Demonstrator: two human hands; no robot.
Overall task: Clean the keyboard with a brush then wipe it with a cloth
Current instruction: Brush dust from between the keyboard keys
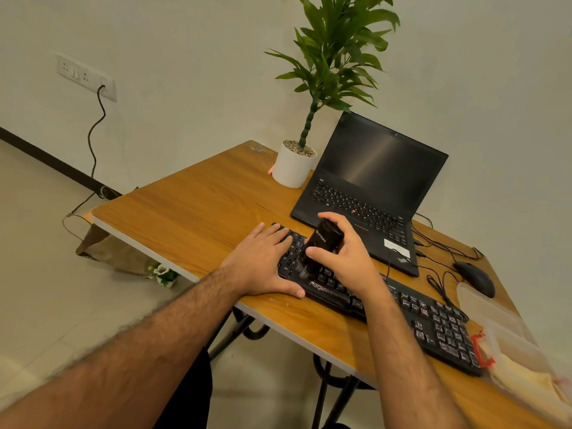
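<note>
A black keyboard [430, 323] lies along the front edge of the wooden table [198, 196]. My left hand [263, 261] lies flat on the keyboard's left end, fingers straight, thumb along its front edge. My right hand [346, 255] grips a stubby black brush [322, 243] by its body. The brush's bristles touch the keys at the left part of the keyboard, just right of my left hand. A pale yellow cloth [526, 379] lies at the table's right edge, partly under a clear plastic box.
An open black laptop [368, 187] stands behind the keyboard, with a white potted plant [294, 165] to its left. A black mouse [475, 278] and its cables lie to the right. The clear plastic box [495, 323] sits at the keyboard's right end.
</note>
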